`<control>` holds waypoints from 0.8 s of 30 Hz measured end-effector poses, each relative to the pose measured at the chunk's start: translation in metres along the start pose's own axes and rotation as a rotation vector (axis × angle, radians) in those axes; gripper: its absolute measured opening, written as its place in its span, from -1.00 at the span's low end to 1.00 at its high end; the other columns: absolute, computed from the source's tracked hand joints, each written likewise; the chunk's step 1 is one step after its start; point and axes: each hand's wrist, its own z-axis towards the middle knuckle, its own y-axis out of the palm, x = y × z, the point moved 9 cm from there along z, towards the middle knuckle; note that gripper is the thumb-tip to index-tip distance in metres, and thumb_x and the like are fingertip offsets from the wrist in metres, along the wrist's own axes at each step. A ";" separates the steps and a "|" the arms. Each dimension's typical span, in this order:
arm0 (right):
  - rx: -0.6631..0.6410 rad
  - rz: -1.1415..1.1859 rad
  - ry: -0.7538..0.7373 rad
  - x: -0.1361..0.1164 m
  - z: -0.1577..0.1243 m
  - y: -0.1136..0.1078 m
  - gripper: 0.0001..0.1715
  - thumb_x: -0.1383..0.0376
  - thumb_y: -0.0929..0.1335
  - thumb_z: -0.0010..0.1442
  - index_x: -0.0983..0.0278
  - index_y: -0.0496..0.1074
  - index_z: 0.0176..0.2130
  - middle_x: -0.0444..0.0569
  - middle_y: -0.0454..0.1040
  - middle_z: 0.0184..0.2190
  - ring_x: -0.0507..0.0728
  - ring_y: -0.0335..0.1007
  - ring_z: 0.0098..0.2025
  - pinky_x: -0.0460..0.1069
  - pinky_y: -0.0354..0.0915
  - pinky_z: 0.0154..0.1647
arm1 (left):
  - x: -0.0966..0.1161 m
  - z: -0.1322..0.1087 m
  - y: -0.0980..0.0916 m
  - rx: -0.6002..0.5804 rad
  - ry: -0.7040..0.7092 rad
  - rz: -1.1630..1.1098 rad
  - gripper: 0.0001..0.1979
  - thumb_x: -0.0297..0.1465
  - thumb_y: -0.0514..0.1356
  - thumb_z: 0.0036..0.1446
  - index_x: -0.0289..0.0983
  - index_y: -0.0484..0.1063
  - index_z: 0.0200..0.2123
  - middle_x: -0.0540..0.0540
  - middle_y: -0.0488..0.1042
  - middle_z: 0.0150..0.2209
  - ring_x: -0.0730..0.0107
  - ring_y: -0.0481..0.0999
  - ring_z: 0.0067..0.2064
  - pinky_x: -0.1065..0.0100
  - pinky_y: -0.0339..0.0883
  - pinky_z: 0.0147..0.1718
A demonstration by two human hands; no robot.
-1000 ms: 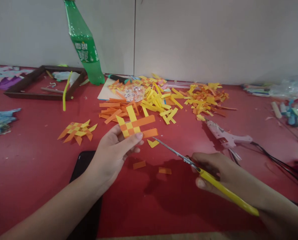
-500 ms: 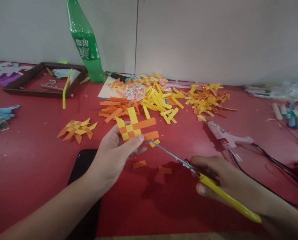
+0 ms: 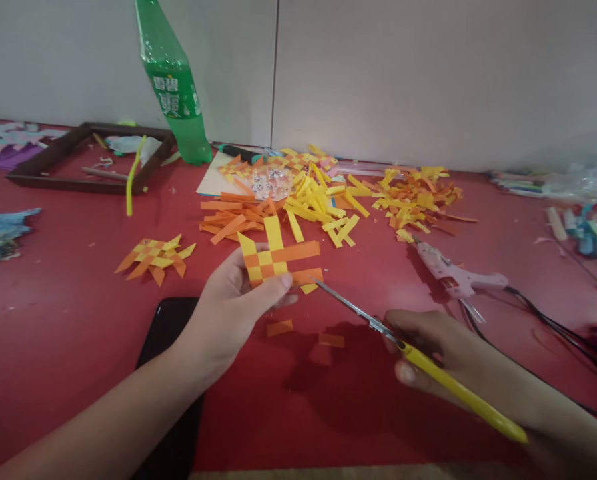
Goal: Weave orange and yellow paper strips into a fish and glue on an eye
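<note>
Woven paper piece (image 3: 267, 265), yellow and orange check, is held above the red table (image 3: 368, 420). Two orange tails point right; of its yellow ends, one is cut slanted, another square. Left hand (image 3: 241, 293): thumb over the weave's lower edge, fingers behind, pinching it. Right hand (image 3: 448, 343): fingers closed around the yellow-handled scissors (image 3: 421, 360). Blade tip overlaps the lower orange tail in view; contact cannot be told, nor whether the blades are parted.

Step in hand, as judged: trimming strip ends. The next cut would call for a steady pinch and the blades set slantwise across that tail, clear of the thumb.

Below the piece: two orange offcuts (image 3: 279, 328). Left: a woven fish (image 3: 153, 257), its ends pointed; nearer, a black phone (image 3: 165, 340), partly behind the forearm. Beyond: loose yellow strips (image 3: 311, 200). Right: pink glue gun (image 3: 458, 277), lying on its side.
</note>
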 end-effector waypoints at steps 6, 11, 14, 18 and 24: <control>-0.023 0.031 -0.007 -0.001 0.000 0.002 -0.41 -0.20 0.35 0.13 0.26 0.26 -0.40 -0.18 0.14 -0.49 -0.01 0.01 -0.47 -0.10 -0.05 -0.53 | -0.001 0.000 0.000 -0.014 -0.006 0.019 -0.76 -0.39 0.42 0.06 -0.15 0.50 -0.19 0.08 0.62 -0.25 0.48 0.64 -0.23 0.55 0.55 -0.31; -0.039 0.061 0.015 -0.003 -0.001 0.004 -0.36 -0.26 0.33 0.11 0.26 0.27 -0.39 -0.17 0.17 -0.49 -0.01 0.01 -0.46 -0.09 -0.06 -0.51 | 0.000 -0.001 0.000 -0.013 -0.007 0.027 -0.75 -0.40 0.42 0.05 -0.15 0.48 -0.20 0.08 0.64 -0.25 0.47 0.64 -0.24 0.53 0.54 -0.29; -0.021 0.032 0.034 -0.002 -0.001 0.003 -0.35 -0.27 0.32 0.10 0.26 0.26 -0.40 -0.17 0.14 -0.49 0.00 0.00 -0.46 -0.09 -0.05 -0.51 | 0.000 -0.002 0.000 -0.013 -0.014 0.045 -0.76 -0.39 0.42 0.06 -0.14 0.48 -0.20 0.06 0.65 -0.23 0.43 0.64 -0.22 0.49 0.53 -0.28; -0.006 0.025 0.020 -0.003 -0.001 0.002 -0.39 -0.22 0.35 0.12 0.26 0.26 -0.41 -0.17 0.14 -0.50 -0.01 -0.01 -0.46 -0.09 -0.05 -0.52 | 0.000 -0.002 0.002 -0.021 -0.007 0.060 -0.76 -0.38 0.41 0.06 -0.16 0.49 -0.20 0.02 0.65 -0.19 0.38 0.64 -0.17 0.45 0.53 -0.26; -0.028 0.028 0.044 0.000 0.000 0.005 -0.37 -0.25 0.34 0.10 0.25 0.25 -0.42 -0.18 0.11 -0.49 -0.01 -0.01 -0.46 -0.08 -0.06 -0.51 | 0.000 -0.002 0.004 -0.025 -0.018 0.061 -0.77 -0.37 0.41 0.05 -0.14 0.51 -0.20 0.01 0.65 -0.18 0.36 0.64 -0.17 0.42 0.54 -0.25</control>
